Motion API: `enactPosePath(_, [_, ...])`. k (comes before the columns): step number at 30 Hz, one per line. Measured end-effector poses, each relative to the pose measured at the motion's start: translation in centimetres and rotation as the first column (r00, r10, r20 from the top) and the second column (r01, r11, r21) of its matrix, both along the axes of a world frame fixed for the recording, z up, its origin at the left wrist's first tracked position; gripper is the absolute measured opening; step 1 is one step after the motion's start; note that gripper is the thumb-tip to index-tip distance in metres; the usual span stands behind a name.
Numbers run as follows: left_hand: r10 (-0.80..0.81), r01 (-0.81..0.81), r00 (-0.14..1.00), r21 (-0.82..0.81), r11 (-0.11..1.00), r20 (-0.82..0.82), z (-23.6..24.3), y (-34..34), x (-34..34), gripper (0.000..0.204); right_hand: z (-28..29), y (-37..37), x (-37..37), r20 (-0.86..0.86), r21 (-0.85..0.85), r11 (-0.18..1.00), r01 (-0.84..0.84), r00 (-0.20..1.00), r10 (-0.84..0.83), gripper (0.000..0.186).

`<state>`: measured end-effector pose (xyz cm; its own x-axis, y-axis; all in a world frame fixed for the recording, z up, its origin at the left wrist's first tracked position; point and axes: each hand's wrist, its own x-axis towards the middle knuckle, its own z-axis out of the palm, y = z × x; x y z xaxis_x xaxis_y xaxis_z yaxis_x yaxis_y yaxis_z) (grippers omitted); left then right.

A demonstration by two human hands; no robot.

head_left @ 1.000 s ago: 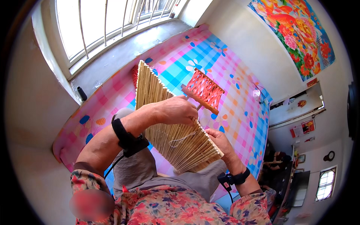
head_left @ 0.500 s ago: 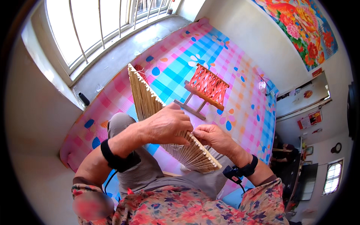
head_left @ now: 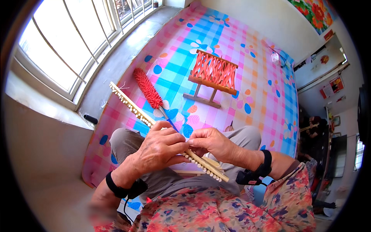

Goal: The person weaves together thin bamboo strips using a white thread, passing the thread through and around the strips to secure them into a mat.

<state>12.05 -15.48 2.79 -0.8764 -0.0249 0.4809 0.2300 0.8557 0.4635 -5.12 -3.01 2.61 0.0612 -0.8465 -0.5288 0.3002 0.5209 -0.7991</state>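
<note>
A mat of pale stalks (head_left: 135, 109), bound side by side with their round cut ends in a row, slants across my lap, seen nearly edge-on. My left hand (head_left: 159, 146) is wrapped over its middle, the thumb below the upper edge. My right hand (head_left: 213, 144) meets the left fingertips at that edge, thumb and forefinger pinched together. Whatever lies in the pinch is too small to make out. A thin loose thread (head_left: 123, 86) sticks out near the mat's far left end. Both my wrists wear black straps.
A red fluffy duster (head_left: 148, 88) with a blue handle lies past the mat on the checked, flowered bed cover (head_left: 170, 50). Beyond it stands a wooden folding stool (head_left: 213, 73) laced with red straps. A barred window (head_left: 69, 38) and grey sill (head_left: 127, 50) border the left.
The mat has turned from showing its broad face to nearly edge-on. The red duster, mostly hidden before, now shows fully. My view has shifted, and my hands remain together at the edge.
</note>
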Motion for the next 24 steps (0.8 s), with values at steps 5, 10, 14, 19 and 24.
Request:
enactPosePath(5, [0.017,-0.017,1.0,-0.031,0.999,0.015,0.3,-0.3,-0.3,0.031,0.5,-0.6,-0.6,-0.022,-0.003,0.997,0.082,0.996,-0.082,0.016])
enactPosePath(10, [-0.05,0.051,0.999,-0.029,0.998,0.018,-0.5,0.5,0.2,0.03,1.9,-3.1,-8.9,-0.037,-0.334,0.839,0.428,0.884,-0.466,0.02])
enactPosePath(14, [0.001,-0.003,0.998,0.018,1.0,0.064,0.2,-1.0,-0.7,0.03,5.1,-3.2,-6.4,0.171,-0.3,0.829,0.473,0.881,-0.441,0.021])
enactPosePath(19, [-0.015,0.012,0.998,0.046,0.999,0.056,0.0,-1.6,-1.6,0.027,5.1,-3.2,-9.0,0.234,-0.414,0.847,0.334,0.938,-0.256,0.017])
enactPosePath(24, [-0.085,0.077,0.986,0.06,0.995,0.145,0.1,-1.7,-2.6,0.028,4.0,-0.1,-24.8,-0.089,-0.56,0.456,0.692,0.497,-0.863,0.007])
